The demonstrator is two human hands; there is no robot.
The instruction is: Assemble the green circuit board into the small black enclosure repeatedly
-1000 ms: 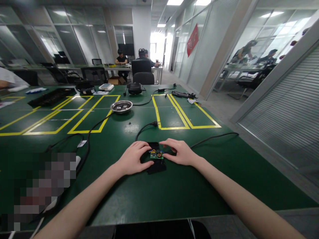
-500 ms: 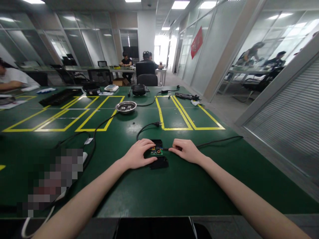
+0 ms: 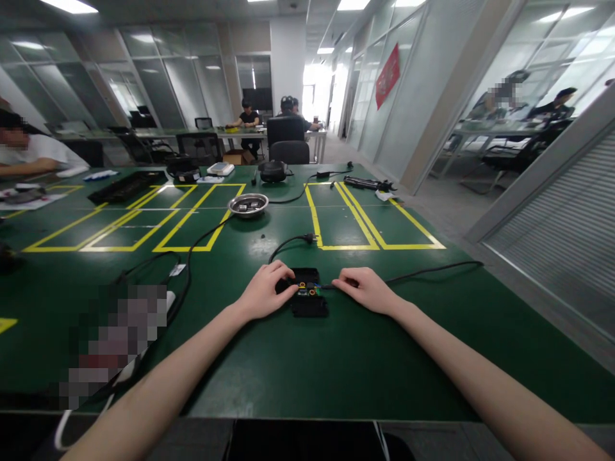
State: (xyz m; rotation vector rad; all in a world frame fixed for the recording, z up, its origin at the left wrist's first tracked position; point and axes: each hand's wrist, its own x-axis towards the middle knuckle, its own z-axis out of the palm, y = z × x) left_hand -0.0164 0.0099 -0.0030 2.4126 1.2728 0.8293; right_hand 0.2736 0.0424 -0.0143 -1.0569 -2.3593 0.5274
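Note:
A small green circuit board [image 3: 310, 290] with copper-coloured coils lies between the two halves of a black plastic case. The far case half [image 3: 306, 273] is just behind it, and the near case half [image 3: 310, 309] lies in front. My left hand [image 3: 266, 291] is closed at the board's left end, thumb and fingers pinching there; its fingers partly hide that end. My right hand [image 3: 362, 288] pinches a black cable [image 3: 328, 287] that runs into the board's right end. The cable continues past the hand [image 3: 432, 271] to the right.
A power plug [image 3: 308, 238] lies behind the case. Farther back are a metal bowl [image 3: 248, 205] holding small metal parts, a black tray [image 3: 127, 186], and a folded black tripod-like item [image 3: 369, 184]. Yellow tape [image 3: 350, 248] marks the green table. A blurred-out white-edged object [image 3: 166, 307] lies left.
My left thumb and fingers have drawn together from the case halves to the board's left end. The near case half now sits closer to the board. My right hand keeps its pinch.

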